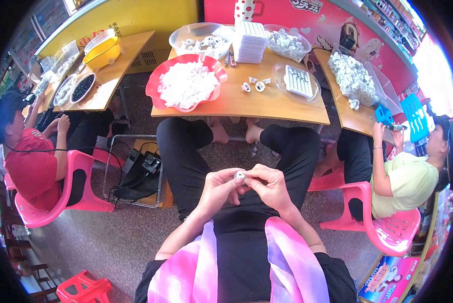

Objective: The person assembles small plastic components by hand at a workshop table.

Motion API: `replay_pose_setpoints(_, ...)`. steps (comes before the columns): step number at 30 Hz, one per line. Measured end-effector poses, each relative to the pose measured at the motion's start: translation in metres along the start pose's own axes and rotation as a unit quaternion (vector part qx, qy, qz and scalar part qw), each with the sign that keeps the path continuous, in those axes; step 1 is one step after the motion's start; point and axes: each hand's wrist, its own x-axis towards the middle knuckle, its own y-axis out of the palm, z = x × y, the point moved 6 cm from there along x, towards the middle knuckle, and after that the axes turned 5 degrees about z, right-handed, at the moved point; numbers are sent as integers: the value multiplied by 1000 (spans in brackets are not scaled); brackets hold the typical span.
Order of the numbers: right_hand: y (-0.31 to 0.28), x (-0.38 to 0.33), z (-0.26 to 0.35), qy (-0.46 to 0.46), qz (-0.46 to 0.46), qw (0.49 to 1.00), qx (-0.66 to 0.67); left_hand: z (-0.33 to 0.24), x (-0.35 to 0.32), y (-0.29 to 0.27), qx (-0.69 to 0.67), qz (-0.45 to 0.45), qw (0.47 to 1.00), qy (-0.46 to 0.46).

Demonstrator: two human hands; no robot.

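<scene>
Over my lap, both hands are closed on one small white plastic part (240, 174) with a dark spot in it. My left hand (218, 191) pinches it from one side. The fingertips of my right hand (268, 186) press on its other side and partly cover it. On the wooden table (236, 103) ahead, a red scalloped bowl (152, 91) is heaped with small white pieces (186, 83). To its right lie a few loose white parts (260, 86). A white grid tray (298, 81) with rows of small pieces rests in a round clear lid (315, 96).
Behind these are a stack of white trays (250, 43), a clear tub (173, 38) of white parts, another tub (307, 45) and a polka-dot mug (245, 10). Co-workers sit left (34, 161) and right (406, 174) on pink chairs. A red stool (84, 289) stands behind left.
</scene>
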Motion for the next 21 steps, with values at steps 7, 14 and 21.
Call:
replay_pose_setpoints(7, 4, -9, -19, 95, -59, 983, 147, 1, 1, 1, -11, 5, 1000, -4)
replay_pose_setpoints(14, 6, -9, 1, 61, -88, 994, 10, -4, -3, 6, 12, -32, 999, 16)
replay_pose_setpoints(21, 9, -7, -16, 101, -87, 990, 33, -5, -1, 5, 184, -81, 973, 114)
